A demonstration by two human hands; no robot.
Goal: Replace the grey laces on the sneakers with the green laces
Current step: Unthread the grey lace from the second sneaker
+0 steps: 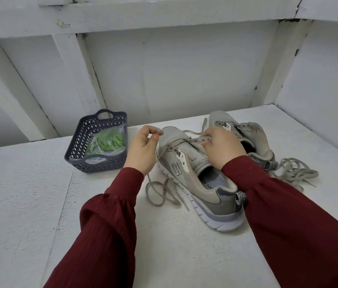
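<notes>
Head view puts the near sneaker (195, 179) on its sole on the white table (29, 194), toe pointing away, with the far sneaker (245, 132) close behind it. The far sneaker's eyelets look bare, and a loose pile of grey lace (294, 173) lies to its right. The green laces (107, 141) sit in a clear bag inside the dark basket (80, 146), left of the shoes, so none has been threaded yet.

The likeliest trouble is a snag. If the grey lace (164, 194) is drawn sideways rather than along the eyelet's line, its tip may catch in the hole and tug the whole shoe toward the basket. The slack looped on the table in front of the shoe lies just beside the left sleeve (110, 215); a careless sweep of that forearm could drag it into a knot. Should the steadying grip slacken, the light shoe would probably tip or slide.

The left hand (145, 146) is raised beside the toe, thumb and forefinger pinching a strand of the grey lace, the other fingers loosely curled. The right hand (222, 148) reaches over the shoe's opening, wrist bent down, its fingers curled onto the eyelet row and gripping the upper; whether it also pinches the lace is hidden.
</notes>
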